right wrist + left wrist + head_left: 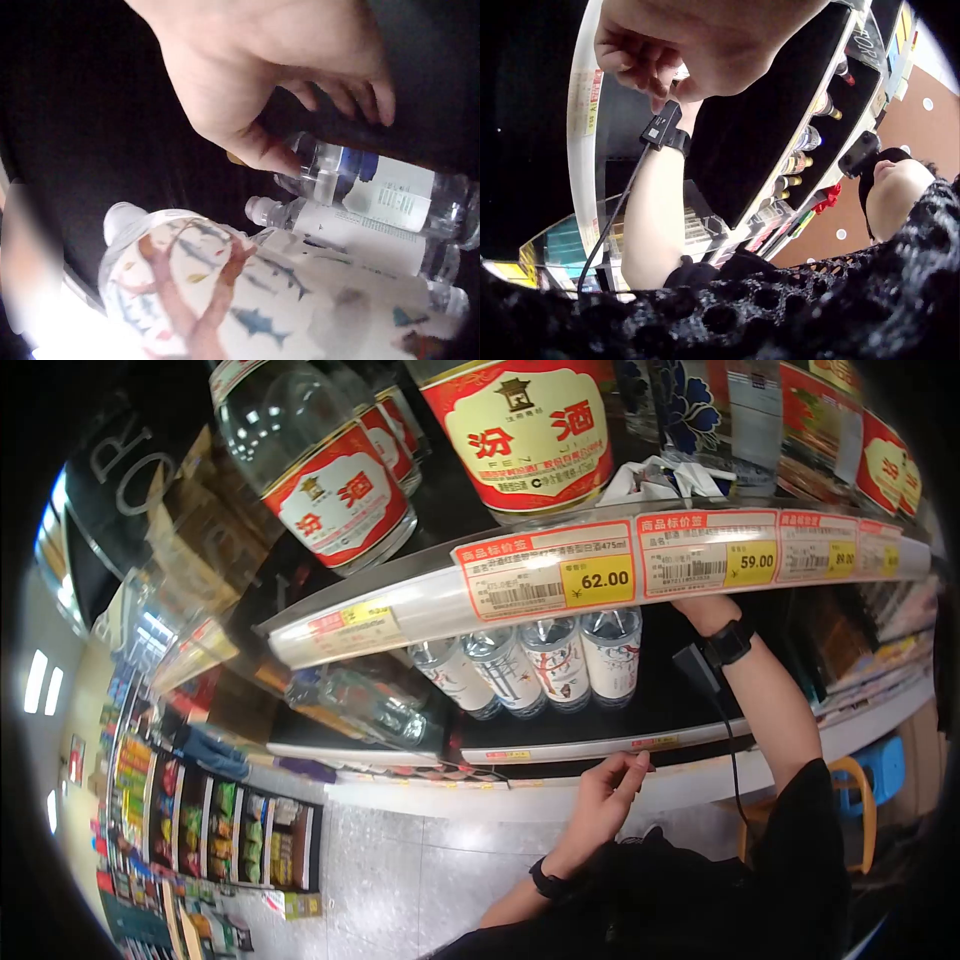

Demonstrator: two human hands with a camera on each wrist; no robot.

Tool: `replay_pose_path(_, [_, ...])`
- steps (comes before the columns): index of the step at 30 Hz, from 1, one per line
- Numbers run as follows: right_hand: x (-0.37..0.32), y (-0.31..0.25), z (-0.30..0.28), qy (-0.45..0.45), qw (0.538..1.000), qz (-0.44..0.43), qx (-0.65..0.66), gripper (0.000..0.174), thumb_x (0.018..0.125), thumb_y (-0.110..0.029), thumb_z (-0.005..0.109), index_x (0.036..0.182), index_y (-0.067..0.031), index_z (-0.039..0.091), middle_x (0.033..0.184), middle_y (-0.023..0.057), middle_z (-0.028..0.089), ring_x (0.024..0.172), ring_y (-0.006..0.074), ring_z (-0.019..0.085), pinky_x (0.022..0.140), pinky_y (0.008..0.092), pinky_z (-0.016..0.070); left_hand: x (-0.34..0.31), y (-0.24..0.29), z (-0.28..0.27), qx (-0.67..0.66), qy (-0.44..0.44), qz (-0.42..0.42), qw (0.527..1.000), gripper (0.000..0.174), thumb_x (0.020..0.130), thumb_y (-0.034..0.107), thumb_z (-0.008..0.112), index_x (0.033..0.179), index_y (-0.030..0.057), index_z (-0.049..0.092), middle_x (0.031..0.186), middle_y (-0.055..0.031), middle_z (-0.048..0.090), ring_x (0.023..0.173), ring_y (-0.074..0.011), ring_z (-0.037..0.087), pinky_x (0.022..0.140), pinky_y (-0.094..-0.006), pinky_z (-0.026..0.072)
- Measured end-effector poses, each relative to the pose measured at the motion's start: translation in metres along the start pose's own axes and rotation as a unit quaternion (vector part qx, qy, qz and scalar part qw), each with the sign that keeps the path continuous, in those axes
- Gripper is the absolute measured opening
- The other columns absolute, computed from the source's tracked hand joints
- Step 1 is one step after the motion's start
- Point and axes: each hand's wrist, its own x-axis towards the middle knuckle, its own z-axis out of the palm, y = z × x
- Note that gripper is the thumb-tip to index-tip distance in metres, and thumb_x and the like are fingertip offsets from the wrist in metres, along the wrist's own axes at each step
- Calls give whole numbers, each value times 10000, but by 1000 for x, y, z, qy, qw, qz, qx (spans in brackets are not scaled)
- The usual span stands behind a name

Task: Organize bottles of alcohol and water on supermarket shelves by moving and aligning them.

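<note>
In the right wrist view my right hand [277,67] reaches over a clear bottle [390,187] with a blue and white label. The thumb overlaps the bottle's shoulder, and the other fingers hang apart above its side. Beside it stand more bottles, the nearest a white-labelled bottle [225,292] with a tree and fish drawing. The head view has most of this hand hidden beneath the upper shelf, past the watch [730,642]. My left hand [603,795] hovers near the lower shelf's front edge, fingers loosely curled, holding nothing visible.
Above, the upper shelf's price strip [550,575] juts out, with large red-labelled bottles [520,440] close behind it. Several white-labelled bottles [550,665] stand in a row below. A cable [735,760] hangs from the right wrist. A yellow chair [858,810] stands at right.
</note>
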Motion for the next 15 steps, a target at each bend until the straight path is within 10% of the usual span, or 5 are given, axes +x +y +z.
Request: replay_pose_path(15, [21,20,-11,-113,983,3,-144,446,797,-92,803,1206,-18,642,1154,101,680,1066,193,633,916,332,519,-6,-7,12,-50,80,-2,996,312,1024,303,594,925,24,693,698,40,541,658,-44,461,594,-219,379])
